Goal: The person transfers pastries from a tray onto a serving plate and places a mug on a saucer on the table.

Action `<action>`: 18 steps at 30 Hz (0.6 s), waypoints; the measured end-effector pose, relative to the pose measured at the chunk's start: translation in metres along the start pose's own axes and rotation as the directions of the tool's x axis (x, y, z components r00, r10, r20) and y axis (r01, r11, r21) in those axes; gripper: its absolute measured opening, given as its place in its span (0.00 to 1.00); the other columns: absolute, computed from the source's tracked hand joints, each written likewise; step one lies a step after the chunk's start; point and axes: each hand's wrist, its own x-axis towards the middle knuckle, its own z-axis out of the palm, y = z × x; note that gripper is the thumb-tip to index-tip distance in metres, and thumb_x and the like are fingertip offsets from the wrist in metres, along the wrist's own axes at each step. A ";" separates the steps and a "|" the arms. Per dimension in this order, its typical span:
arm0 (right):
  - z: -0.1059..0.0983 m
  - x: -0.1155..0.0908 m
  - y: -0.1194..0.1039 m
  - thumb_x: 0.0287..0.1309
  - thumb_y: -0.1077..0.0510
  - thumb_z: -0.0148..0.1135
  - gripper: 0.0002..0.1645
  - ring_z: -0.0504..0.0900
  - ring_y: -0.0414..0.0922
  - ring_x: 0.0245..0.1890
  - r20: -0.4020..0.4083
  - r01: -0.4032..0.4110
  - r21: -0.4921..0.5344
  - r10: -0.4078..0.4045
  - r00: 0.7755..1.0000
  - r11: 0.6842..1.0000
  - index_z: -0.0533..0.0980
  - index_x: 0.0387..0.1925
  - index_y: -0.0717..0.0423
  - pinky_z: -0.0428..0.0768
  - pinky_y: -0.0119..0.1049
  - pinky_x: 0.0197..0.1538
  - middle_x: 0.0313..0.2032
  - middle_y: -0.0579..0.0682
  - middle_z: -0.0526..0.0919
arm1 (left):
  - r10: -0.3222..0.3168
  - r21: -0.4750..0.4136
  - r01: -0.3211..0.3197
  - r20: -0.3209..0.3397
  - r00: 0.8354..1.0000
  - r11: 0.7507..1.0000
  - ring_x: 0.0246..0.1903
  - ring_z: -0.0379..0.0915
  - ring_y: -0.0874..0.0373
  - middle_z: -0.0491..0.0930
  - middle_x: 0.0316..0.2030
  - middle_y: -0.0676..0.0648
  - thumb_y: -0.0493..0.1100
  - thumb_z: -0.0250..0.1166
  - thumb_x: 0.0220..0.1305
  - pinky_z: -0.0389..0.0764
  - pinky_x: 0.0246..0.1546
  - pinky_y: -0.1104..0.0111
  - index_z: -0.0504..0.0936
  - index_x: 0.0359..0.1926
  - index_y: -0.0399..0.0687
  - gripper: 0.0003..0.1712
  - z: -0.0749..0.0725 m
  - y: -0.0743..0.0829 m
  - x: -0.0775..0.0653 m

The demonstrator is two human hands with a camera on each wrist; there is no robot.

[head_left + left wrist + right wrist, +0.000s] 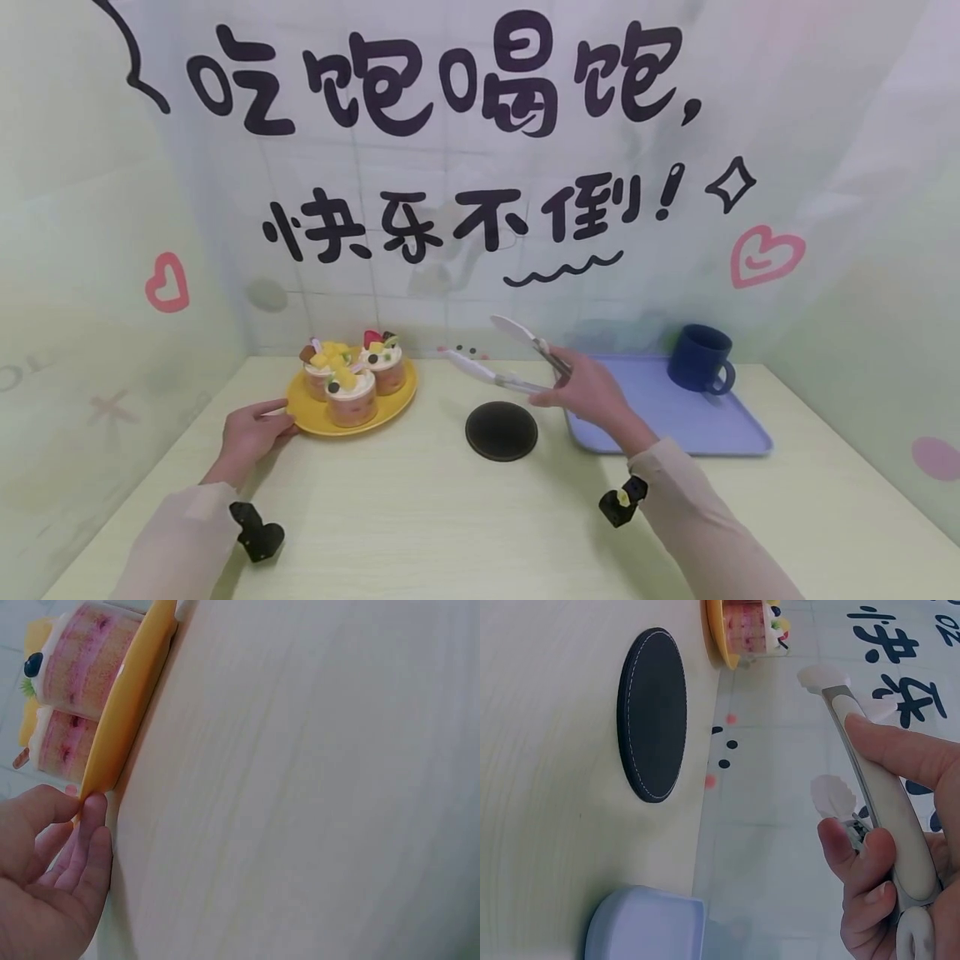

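Note:
On the left side of the table, my left hand (pixel 253 435) pinches the rim of a yellow plate (pixel 397 402), thumb above and fingers beneath, as the left wrist view shows. Three dessert cups (pixel 352 402) with cream and fruit toppings stand on that plate; pink and sponge layers show through the clear cup (pixel 90 660). My right hand (pixel 592 392) grips a pair of tongs (pixel 510 382) in the air, its white tips spread apart and pointing left. In the right wrist view the thumb lies along one arm of the tongs (pixel 896 817), fingers curled round the other.
A round black coaster (pixel 501 431) with a stitched edge lies mid-table, below and left of the right hand. On the right is a lavender tray (pixel 637 417) with a dark blue mug (pixel 699 360) at its back right. A printed wall sheet (pixel 450 300) closes off the back.

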 end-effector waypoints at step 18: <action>-0.013 -0.011 0.020 0.38 0.46 0.73 0.54 0.75 0.46 0.18 -0.005 -0.109 0.071 0.109 0.994 0.992 0.59 0.67 0.52 0.76 0.36 0.19 0.27 0.51 0.80 | -0.002 0.017 0.002 -0.010 1.000 1.000 0.24 0.79 0.62 0.80 0.27 0.46 0.34 0.56 0.62 0.80 0.27 0.74 0.60 0.61 0.25 0.29 0.000 0.002 -0.002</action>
